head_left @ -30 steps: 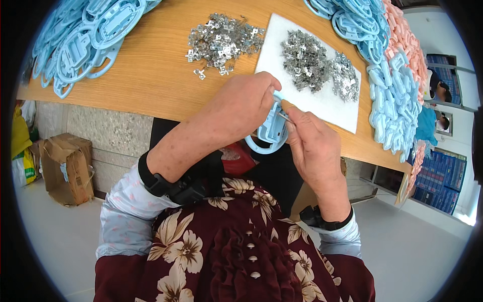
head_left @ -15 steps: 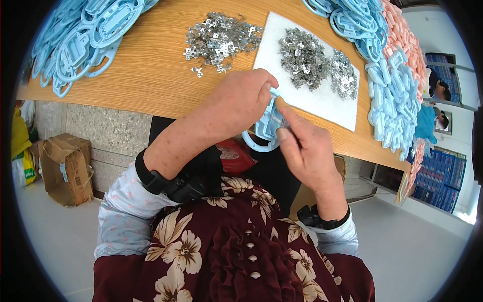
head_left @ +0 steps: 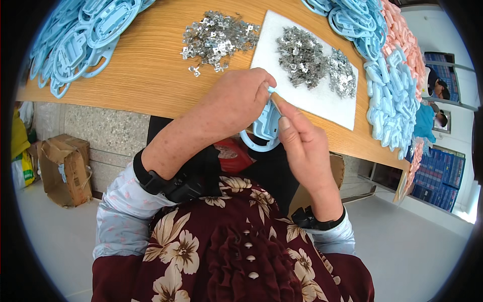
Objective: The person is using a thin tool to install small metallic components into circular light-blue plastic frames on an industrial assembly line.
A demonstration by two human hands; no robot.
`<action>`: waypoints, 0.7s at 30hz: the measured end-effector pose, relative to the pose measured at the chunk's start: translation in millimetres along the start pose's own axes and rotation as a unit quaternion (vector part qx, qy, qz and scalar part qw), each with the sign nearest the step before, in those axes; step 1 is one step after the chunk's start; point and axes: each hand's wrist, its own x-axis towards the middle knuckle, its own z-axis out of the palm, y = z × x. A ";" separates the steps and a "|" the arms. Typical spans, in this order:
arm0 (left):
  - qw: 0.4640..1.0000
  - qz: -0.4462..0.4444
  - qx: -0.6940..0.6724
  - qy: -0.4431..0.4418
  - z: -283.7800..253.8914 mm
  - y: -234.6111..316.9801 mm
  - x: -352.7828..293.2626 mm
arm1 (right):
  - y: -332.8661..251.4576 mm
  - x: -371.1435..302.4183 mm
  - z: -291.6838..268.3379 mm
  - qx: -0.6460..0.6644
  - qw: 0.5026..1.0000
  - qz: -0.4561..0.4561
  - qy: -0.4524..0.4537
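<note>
My left hand [head_left: 240,95] is closed on the upper end of a light blue plastic frame [head_left: 265,126], held just off the table's near edge. The frame has a rounded loop at its lower end and a recessed middle. My right hand [head_left: 306,143] is pinched at the frame's upper right side, thumb below a stretched index finger. A slim greyish sliver shows along that finger, too small to name. My left fingers hide the frame's top.
On the wooden table [head_left: 146,65] lie a pile of small metal clips [head_left: 219,40] and a white foam sheet [head_left: 269,55] bearing two more metal piles. Blue frames [head_left: 70,55] heap at the left; blue parts [head_left: 390,100] and pink parts [head_left: 402,35] at the right. A cardboard box [head_left: 65,168] stands below.
My right hand has shifted slightly left and its fingers have turned steeper, pointing up toward the frame's top. My left hand keeps its hold with little movement.
</note>
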 end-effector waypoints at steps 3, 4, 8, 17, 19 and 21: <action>1.000 0.005 0.003 0.005 1.5 -2.9 -0.2 | -2.7 2.0 -7.4 0.155 0.981 0.109 -0.032; 1.000 0.005 0.005 0.006 1.9 -3.4 -0.2 | -5.0 1.9 -9.0 0.140 0.984 0.106 -0.024; 1.000 -0.005 -0.010 0.003 2.9 -3.6 0.2 | 6.0 -3.4 0.9 0.084 0.996 0.002 0.038; 1.000 0.001 -0.015 0.002 1.8 -4.3 -0.2 | 8.1 -4.5 -14.7 0.136 0.985 0.092 -0.047; 1.000 0.005 -0.012 0.008 3.5 -6.1 -0.1 | 14.4 -3.1 -8.5 0.105 0.994 0.024 0.011; 1.000 -0.003 -0.013 0.000 1.5 -3.9 -0.1 | 13.2 -3.1 -4.3 0.026 0.998 -0.032 0.037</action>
